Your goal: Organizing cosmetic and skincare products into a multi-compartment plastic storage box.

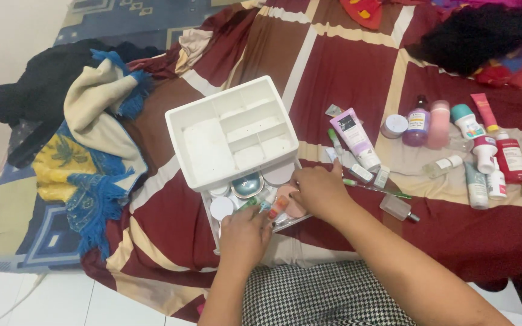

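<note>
I see both hands in the pulled-out drawer of the white organizer on the bed | left hand fingers curled among small tubes, grip unclear | right hand curled over round compacts, cannot tell if grasping | bottles lie well to the right.

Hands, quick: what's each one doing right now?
Left hand: in the open drawer, grip cannot be told.
Right hand: in the drawer, grip cannot be told.

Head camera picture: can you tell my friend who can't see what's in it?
Two hands, left and right, reach into the open drawer of a white organizer on a maroon checked bedspread, among small round compacts. Bottles and tubes lie to the right, and crumpled clothes to the left.
</note>
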